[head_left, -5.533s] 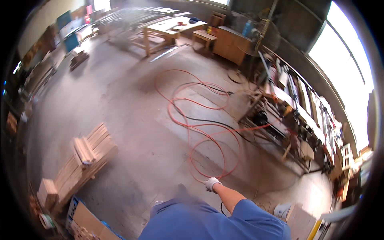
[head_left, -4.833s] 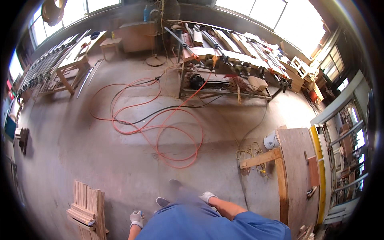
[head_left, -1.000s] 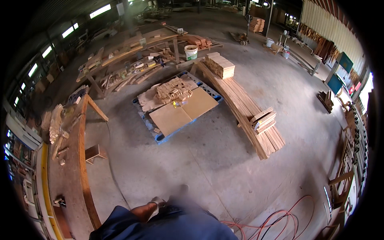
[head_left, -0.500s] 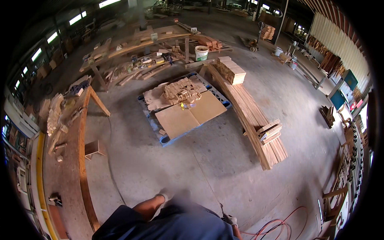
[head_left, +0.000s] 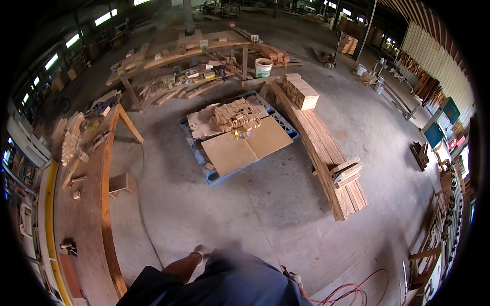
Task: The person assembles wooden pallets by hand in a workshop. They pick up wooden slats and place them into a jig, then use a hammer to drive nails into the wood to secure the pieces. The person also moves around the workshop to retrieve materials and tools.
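Note:
My left hand [head_left: 202, 250], in a pale glove, hangs low in front of my dark clothing, above the concrete floor. Its fingers are too small and blurred to read. At the other side, my right hand [head_left: 293, 276] wears a similar glove and is partly hidden by my body. It appears closed, with a small dark tip poking out that I cannot identify. Neither hand touches the blue pallet [head_left: 213, 177] ahead. On that pallet lie cardboard sheets [head_left: 229, 154], a heap of short wood pieces [head_left: 236, 115] and a small yellow item [head_left: 236, 134].
A long bench to the right bears planks [head_left: 321, 137], a block stack [head_left: 300, 92] and several short boards [head_left: 347, 172]. On the left stands a wooden worktable [head_left: 87, 219]. A white bucket [head_left: 263, 68] sits farther back. A red hose [head_left: 352, 288] coils on the floor at lower right.
The view has shifted slightly, so the far benches appear a little right and lower. My left hand shows slightly farther left; my right hand stays low by my side.

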### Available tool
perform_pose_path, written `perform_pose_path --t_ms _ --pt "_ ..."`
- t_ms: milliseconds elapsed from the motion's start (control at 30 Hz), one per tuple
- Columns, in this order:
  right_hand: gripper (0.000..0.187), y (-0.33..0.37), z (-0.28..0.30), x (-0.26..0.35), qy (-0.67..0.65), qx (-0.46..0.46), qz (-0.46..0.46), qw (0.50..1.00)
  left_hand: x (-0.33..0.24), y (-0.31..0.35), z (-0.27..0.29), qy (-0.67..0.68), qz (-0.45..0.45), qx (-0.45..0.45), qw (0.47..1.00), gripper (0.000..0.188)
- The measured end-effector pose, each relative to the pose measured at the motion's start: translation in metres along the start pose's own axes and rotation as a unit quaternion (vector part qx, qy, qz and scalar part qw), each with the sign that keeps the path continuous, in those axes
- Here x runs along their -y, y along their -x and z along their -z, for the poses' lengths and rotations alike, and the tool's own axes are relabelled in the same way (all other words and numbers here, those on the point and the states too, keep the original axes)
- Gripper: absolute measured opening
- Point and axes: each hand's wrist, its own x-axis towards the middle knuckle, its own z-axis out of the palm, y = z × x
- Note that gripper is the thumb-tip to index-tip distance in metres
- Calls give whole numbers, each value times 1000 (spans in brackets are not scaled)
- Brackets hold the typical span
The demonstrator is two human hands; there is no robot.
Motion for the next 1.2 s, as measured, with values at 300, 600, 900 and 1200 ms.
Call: perform_pose_path --t_ms 300,600,900,1200 --pt "54 -34 26 -66 50 24 92 994 -24 -19 -66 309 114 -75 941 50" --pt "48 -21 31 -114 -37 15 23 999 -49 -9 -51 141 59 -20 988 42" --pt "42 -15 21 -123 -43 31 19 998 -41 -4 -66 301 153 14 941 40" --pt "38 -26 7 -95 -84 33 -30 995 -18 -14 -52 139 33 -18 990 35"
